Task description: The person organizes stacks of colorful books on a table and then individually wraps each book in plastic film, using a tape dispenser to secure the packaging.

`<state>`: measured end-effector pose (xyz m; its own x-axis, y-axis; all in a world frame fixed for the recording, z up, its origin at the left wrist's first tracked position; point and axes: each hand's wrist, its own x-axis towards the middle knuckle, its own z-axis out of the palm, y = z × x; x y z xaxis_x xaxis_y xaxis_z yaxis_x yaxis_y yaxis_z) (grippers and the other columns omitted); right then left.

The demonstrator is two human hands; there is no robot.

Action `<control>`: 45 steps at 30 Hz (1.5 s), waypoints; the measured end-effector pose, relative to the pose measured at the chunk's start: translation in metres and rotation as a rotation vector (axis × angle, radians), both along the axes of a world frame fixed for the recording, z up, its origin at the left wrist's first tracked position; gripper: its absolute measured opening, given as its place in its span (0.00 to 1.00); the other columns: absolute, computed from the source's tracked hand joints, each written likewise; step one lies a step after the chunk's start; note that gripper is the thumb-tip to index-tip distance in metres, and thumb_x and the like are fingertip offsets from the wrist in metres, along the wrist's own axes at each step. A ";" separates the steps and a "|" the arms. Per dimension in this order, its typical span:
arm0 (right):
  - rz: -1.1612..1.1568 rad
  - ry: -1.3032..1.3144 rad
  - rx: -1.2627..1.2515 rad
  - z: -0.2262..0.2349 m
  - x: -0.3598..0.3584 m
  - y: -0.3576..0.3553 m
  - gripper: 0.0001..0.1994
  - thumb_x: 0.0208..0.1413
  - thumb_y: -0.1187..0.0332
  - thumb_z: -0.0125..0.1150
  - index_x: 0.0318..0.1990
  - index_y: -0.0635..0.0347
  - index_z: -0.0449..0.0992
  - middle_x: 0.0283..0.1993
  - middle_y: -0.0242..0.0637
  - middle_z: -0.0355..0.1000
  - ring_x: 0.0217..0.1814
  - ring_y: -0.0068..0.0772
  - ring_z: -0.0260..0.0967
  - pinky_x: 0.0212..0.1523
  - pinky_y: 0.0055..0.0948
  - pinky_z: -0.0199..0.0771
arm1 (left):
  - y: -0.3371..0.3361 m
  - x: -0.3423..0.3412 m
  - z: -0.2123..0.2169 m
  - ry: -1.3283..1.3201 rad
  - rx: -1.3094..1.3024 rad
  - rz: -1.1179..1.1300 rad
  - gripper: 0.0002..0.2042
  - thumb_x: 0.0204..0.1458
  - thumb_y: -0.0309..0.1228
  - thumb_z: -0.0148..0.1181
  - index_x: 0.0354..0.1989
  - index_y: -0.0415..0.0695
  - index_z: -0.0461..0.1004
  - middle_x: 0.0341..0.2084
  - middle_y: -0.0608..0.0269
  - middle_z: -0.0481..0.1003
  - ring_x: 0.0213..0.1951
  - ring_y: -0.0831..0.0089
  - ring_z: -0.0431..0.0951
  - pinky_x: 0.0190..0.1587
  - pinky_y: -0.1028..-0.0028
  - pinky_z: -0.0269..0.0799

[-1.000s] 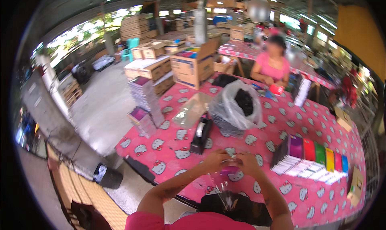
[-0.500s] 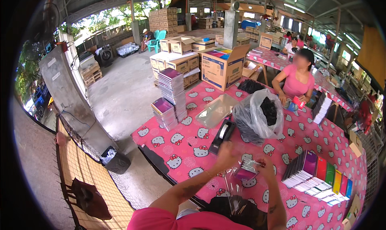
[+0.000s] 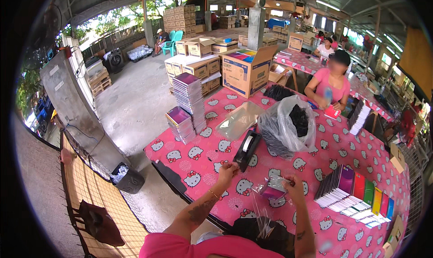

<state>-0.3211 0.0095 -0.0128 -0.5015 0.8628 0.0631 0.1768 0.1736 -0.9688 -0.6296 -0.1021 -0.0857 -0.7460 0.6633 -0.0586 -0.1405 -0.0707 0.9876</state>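
Observation:
My right hand grips the side of a small purple notebook pack in clear, shiny plastic wrap, tilted just over the table. My left hand is at the near end of a black tape dispenser, its fingers pinched together. Anything between those fingers is too small to make out. Loose clear plastic hangs near my body below the pack. Right of my right hand, fanned rows of notebooks lie with purple, red, green, yellow and blue covers.
Wrapped notebook stacks stand at the table's far left. A clear plastic sheet lies beside a translucent bag with black contents. Behind is an open carton. Across the table, a person in pink handles a red notebook.
My left hand has moved left, away from the wrapped pack, to the dispenser's near end. My right hand still holds the pack, now slightly higher. The person opposite has moved their hands.

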 end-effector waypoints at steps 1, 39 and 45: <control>-0.003 0.001 0.018 -0.002 -0.004 -0.001 0.13 0.54 0.75 0.66 0.46 0.63 0.75 0.38 0.31 0.75 0.36 0.20 0.70 0.39 0.24 0.71 | -0.006 -0.012 -0.005 0.329 -0.131 0.035 0.07 0.54 0.32 0.62 0.36 0.41 0.79 0.26 0.59 0.80 0.28 0.65 0.81 0.31 0.65 0.74; 0.004 -0.663 0.767 -0.059 0.007 -0.144 0.17 0.59 0.58 0.62 0.51 0.55 0.75 0.46 0.36 0.74 0.48 0.38 0.71 0.51 0.48 0.70 | 0.054 0.141 0.111 1.509 -0.282 -0.876 0.41 0.37 0.52 0.71 0.56 0.36 0.68 0.45 0.48 0.73 0.51 0.51 0.73 0.61 0.57 0.62; -0.045 0.633 -0.739 -0.102 0.057 -0.073 0.22 0.52 0.66 0.69 0.54 0.56 0.73 0.49 0.34 0.74 0.50 0.32 0.72 0.53 0.36 0.72 | -0.014 0.140 0.102 0.514 -0.177 -0.695 0.40 0.43 0.51 0.73 0.59 0.35 0.66 0.53 0.44 0.72 0.57 0.51 0.72 0.61 0.57 0.64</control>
<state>-0.2638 -0.0631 -0.1151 -0.5269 0.8106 -0.2555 -0.4230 -0.5108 -0.7484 -0.4901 -0.1160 0.0160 -0.1397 0.9898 0.0288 0.3697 0.0252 0.9288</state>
